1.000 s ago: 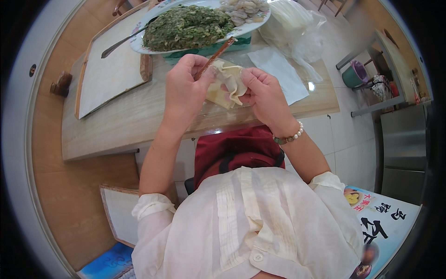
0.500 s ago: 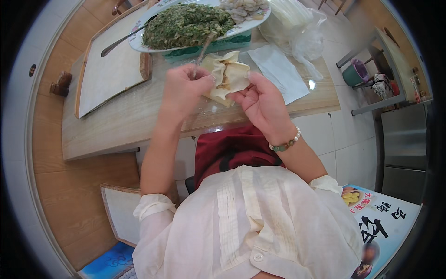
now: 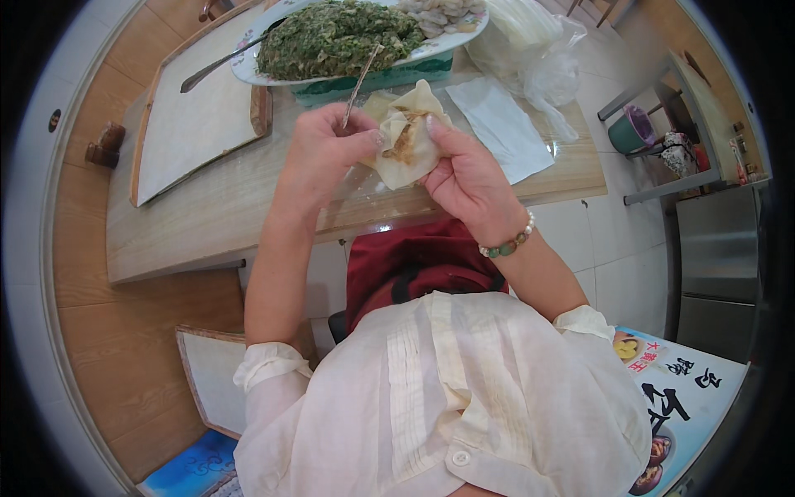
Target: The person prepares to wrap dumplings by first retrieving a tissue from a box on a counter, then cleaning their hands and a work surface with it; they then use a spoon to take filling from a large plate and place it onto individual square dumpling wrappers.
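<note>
Between my hands, just above the near edge of the table, is a thin pale-yellow wonton wrapper [image 3: 406, 170] with a brownish patch in its middle. My left hand [image 3: 323, 157] pinches the wrapper's left side and also grips a slim metal utensil [image 3: 362, 80], whose handle sticks up past the fingers; its other end is hidden. My right hand [image 3: 472, 174] is closed on the wrapper's right side, thumb on top and fingers beneath. Behind it, more pale wrappers [image 3: 378, 105] lie on the table, partly covered.
A large oval plate [image 3: 248, 66] carries chopped green filling [image 3: 339, 40] and peeled shrimp [image 3: 435, 15], on a green box [image 3: 373, 81]. A spoon handle [image 3: 207, 74] extends over a wood-rimmed white board [image 3: 195, 124]. White paper [image 3: 501, 124] and a plastic bag [image 3: 530, 50] lie right.
The wrapper has been turned and spread, so more of its brown patch shows. My right thumb has come in over its face. The utensil stays in my left hand.
</note>
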A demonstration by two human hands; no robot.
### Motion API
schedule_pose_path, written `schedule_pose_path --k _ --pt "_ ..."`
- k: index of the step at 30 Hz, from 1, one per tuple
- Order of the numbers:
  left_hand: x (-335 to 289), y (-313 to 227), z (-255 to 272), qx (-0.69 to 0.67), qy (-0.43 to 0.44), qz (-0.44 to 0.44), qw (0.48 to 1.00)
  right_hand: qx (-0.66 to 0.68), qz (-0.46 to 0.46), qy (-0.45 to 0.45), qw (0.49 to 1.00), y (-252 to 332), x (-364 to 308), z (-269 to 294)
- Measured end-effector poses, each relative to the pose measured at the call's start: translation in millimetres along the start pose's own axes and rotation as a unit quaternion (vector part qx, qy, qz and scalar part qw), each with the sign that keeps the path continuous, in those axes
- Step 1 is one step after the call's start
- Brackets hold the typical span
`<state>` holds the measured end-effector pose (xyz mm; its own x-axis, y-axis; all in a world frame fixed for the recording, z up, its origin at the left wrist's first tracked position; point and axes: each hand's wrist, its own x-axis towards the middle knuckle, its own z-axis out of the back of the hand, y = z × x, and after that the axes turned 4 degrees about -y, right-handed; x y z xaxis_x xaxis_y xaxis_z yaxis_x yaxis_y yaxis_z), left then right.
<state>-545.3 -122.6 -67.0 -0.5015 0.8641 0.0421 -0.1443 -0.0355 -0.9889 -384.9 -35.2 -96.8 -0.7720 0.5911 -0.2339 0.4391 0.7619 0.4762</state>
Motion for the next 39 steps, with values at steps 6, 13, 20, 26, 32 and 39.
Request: schedule_pose_path --k 6,13,20,26,32,39 --pt "-1 7 -7 0.063 -0.030 -0.050 0.996 0.026 0.006 0.008 1.000 -10 -2 0" --pt "0 -3 -10 0.056 -0.053 -0.007 0.997 0.077 -0.002 0.026 0.997 -9 -9 2" --pt "9 10 0 0.061 -0.108 -0.007 0.992 0.107 -0.026 0.078 0.991 -4 -23 16" --pt "17 18 -3 0.089 -0.117 0.013 0.989 0.145 -0.047 0.120 0.981 6 -14 22" --pt "26 27 4 0.163 -0.098 -0.003 0.982 -0.551 0.243 -0.028 0.798 57 -3 40" --pt "21 27 -1 0.127 -0.074 -0.041 0.988 -0.892 0.284 -0.090 0.341 84 -33 94"
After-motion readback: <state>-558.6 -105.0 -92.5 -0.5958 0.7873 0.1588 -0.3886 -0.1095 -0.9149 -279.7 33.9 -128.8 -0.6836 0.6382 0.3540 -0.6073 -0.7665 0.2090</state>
